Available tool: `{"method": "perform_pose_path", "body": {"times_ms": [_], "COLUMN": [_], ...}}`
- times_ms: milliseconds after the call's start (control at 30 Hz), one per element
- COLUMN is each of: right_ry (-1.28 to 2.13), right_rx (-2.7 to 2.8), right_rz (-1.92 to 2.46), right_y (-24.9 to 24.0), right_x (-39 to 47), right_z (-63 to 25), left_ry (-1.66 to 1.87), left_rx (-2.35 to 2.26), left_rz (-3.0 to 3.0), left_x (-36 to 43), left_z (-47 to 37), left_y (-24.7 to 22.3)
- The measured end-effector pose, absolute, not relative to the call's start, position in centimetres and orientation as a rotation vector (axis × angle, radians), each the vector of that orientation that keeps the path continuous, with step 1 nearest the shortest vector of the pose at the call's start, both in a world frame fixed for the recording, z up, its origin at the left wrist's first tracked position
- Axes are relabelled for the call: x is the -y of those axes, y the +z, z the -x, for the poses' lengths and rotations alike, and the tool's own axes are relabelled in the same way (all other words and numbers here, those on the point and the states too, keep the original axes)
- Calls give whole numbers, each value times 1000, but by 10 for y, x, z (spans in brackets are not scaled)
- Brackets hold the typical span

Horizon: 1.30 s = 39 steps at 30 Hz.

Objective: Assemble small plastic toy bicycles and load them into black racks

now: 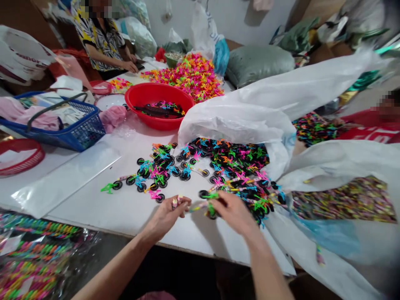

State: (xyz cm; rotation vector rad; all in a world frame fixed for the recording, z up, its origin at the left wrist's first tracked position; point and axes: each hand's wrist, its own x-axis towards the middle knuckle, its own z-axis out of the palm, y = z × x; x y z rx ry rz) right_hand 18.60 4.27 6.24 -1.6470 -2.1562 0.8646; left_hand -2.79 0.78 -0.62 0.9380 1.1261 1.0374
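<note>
At the near edge of the white surface (109, 204), the left hand (172, 210) was curled around a small pink-and-white piece (175, 201), and the right hand (231, 209) was clamped on a green toy bicycle (213, 195); blur obscured the exact grip. Both were held close together, apparently to keep such small parts in sight. Loose toy bicycles (159, 166) lay just beyond, and more filled the mouth of a white sack (218, 121), presumably laid on its side for easy reach. A second sack (337, 166) crowded the right side. A red basin (156, 120), a blue basket (81, 135) and a clear plastic sheet (62, 179) took up the left. Farther off, a co-worker's hand (129, 66) rested near a bright heap (193, 79).
</note>
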Motion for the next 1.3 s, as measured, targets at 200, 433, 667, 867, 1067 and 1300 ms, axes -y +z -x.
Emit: {"method": "perform_pose_path", "body": {"times_ms": [200, 433, 667, 867, 1067, 1300], "right_ry": [-94, 130, 183, 229, 276, 459], "right_rx": [2312, 2389, 2463, 2452, 2441, 2378], "right_rz": [2024, 2299, 2232, 2146, 1800, 1360], "right_y": [95, 28, 17, 21, 44, 54], "right_x": [-95, -174, -180, -183, -166, -113], "right_z": [-240, -182, -200, -191, -162, -132], "left_ry": [1037, 961, 876, 919, 1253, 1340], "left_rx": [-968, -1000, -1273, -1201, -1198, -911], "left_rz": [-746, -796, -1329, -1194, -735, -447], "left_x": [-13, -23, -91, -78, -89, -93], "left_z": [6, -8, -58, -49, -6, 11], "left_y": [-14, -3, -12, -14, -14, 7]}}
